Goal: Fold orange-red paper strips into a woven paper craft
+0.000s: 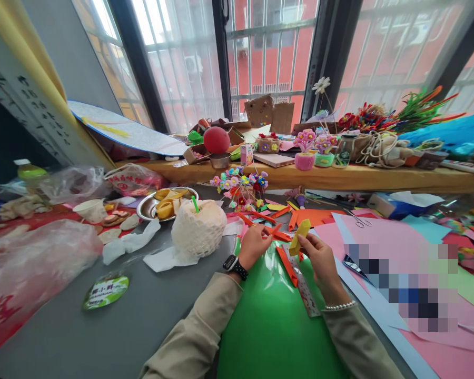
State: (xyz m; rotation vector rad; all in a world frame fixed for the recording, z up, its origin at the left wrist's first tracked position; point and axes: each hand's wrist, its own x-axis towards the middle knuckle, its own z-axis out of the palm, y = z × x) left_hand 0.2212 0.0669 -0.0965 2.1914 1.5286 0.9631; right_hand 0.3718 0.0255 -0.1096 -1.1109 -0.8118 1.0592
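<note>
My right hand (319,263) is closed in a pinch on a folded yellow paper piece (300,238), held up above the green mat (276,337). To its left, my left hand (255,247), with a watch at the wrist, has its fingers closed around a folded orange paper strip (278,232). Part of that strip is hidden behind the fingers. Another orange strip (287,267) lies on the mat between my hands, alongside a clear patterned ruler (305,289). More orange paper (316,217) is spread just beyond.
Left of my arms stand a coconut in foam netting (199,231) with a green straw and a metal bowl (145,208) of peels. Pink sheets (351,237) and scissors (361,220) lie to the right. Craft flowers (240,184) stand before the wooden sill (174,172).
</note>
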